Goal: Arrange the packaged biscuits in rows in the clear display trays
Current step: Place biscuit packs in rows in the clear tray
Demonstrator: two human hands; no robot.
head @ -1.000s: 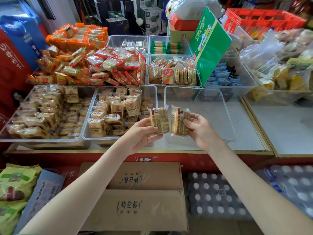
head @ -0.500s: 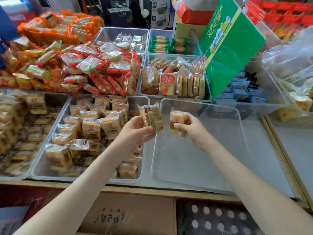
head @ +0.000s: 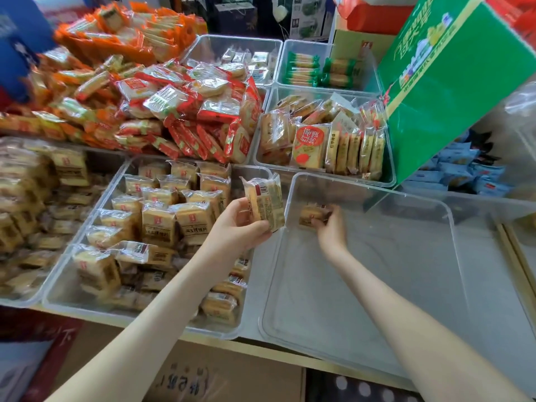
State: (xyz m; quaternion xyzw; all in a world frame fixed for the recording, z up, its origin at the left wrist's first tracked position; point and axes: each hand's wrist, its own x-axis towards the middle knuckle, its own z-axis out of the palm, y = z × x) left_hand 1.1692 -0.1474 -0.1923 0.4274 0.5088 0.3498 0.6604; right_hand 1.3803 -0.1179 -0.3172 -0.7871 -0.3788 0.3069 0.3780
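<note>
Shop counter edging (head: 290, 351) crosses the bottom of the frame, with a brown cardboard carton (head: 203, 378) below it at bottom centre. Two bare forearms reach up from the lower corners over the clear trays on the counter.

At centre right lies the empty tray (head: 391, 300), with its grey floor bare. Just left of it, the filled tray (head: 61, 285) holds a loose heap of tan biscuit packets (head: 158, 224), some upright and some flat.

The left hand (head: 240, 226) is at frame centre, over the gap where the two trays meet. Its thumb and fingers curl round an upright biscuit packet (head: 266, 201), clear-wrapped, pale tan, barcode label facing the camera.

The right hand (head: 332, 235) reaches into the far left corner of the empty tray. Its fingertips pinch a second packet (head: 311, 216), smaller in view and blurred, tan with a red mark. It sits low by the tray wall, to the right of the left hand's packet and apart from it; whether it touches the floor is unclear.

Farther back, a tray of upright packets (head: 327, 143) stands at upper centre, red-wrapped packs (head: 188, 111) pile at upper left, and a green box (head: 452, 82) leans at upper right.
</note>
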